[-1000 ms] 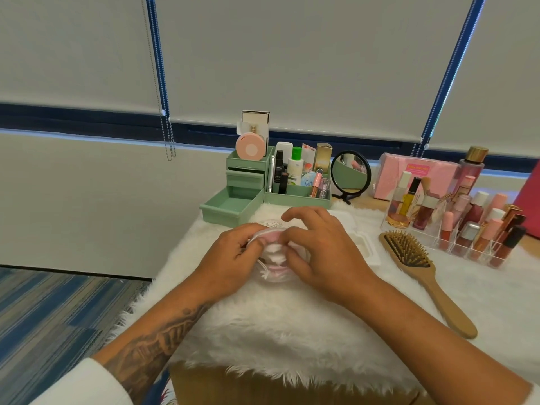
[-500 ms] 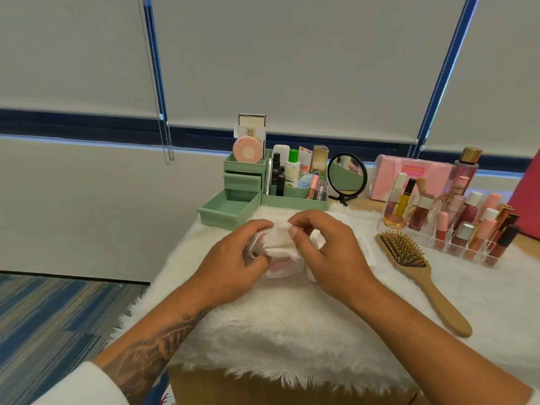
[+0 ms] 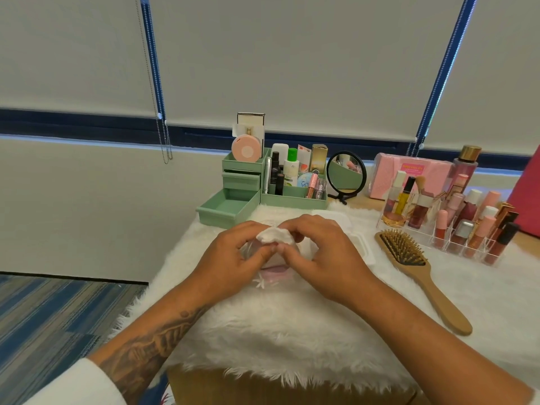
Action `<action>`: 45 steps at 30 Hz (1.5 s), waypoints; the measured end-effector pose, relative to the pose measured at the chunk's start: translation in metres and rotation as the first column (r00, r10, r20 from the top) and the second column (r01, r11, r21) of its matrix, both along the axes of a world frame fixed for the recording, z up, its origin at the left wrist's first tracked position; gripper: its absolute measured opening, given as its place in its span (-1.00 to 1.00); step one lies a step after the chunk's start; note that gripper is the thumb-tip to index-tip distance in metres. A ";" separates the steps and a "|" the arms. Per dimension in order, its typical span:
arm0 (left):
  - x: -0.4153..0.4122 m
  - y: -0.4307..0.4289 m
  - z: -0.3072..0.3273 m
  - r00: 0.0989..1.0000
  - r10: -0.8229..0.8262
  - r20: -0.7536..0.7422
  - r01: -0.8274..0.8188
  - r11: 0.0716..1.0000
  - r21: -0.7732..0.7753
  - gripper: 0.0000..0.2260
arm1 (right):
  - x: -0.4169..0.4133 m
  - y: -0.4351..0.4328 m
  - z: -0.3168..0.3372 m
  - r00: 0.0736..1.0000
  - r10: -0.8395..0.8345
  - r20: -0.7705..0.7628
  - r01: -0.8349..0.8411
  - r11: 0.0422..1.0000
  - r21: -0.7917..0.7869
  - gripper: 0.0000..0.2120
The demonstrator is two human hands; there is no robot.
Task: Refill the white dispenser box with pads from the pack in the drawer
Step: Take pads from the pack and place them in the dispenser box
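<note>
A clear plastic pack of pads (image 3: 273, 274) with pink print lies on the white fur cover, mostly hidden under both hands. My left hand (image 3: 233, 264) grips the pack's left side. My right hand (image 3: 324, 258) pinches a small stack of white round pads (image 3: 274, 235) that sticks up out of the pack's mouth, and the left thumb touches them too. The white dispenser box (image 3: 362, 244) sits just behind my right hand, largely covered by it. The green drawer (image 3: 225, 210) of the organiser stands pulled open at the back left, with nothing visible inside.
A green organiser (image 3: 292, 182) with bottles stands behind the hands, with a round black mirror (image 3: 346, 173) to its right. A wooden hairbrush (image 3: 420, 276) lies to the right. A clear rack of cosmetics (image 3: 455, 220) and a pink box (image 3: 409, 176) fill the back right.
The pads have come further up out of the pack between my fingertips. Both hands have stayed close together over the pack.
</note>
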State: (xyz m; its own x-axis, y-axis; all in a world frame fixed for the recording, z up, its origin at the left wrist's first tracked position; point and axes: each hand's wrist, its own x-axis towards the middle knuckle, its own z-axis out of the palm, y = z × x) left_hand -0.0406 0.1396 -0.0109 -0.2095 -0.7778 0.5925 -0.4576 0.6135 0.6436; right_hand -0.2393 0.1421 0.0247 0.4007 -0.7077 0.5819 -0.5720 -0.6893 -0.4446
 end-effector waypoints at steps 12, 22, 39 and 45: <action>-0.001 0.003 0.031 0.986 -0.044 -0.161 0.059 0.994 0.090 -0.62 | 0.002 -0.009 0.032 0.917 -0.014 0.399 -0.066 0.980 0.186 -0.86; -0.025 -0.008 0.064 0.864 0.060 -0.499 0.166 0.903 0.396 -0.88 | -0.005 -0.001 0.029 0.947 -0.101 0.306 0.052 0.985 0.163 -0.88; -0.042 -0.010 0.065 0.872 0.116 -0.476 0.089 0.918 0.386 -0.83 | -0.068 -0.011 0.041 0.913 -0.235 0.334 0.151 0.954 0.257 -0.77; -0.058 -0.003 0.060 0.988 -0.090 -0.126 0.137 0.890 0.434 -0.82 | -0.085 -0.030 0.023 0.934 -0.358 -0.011 0.334 0.861 0.383 -0.85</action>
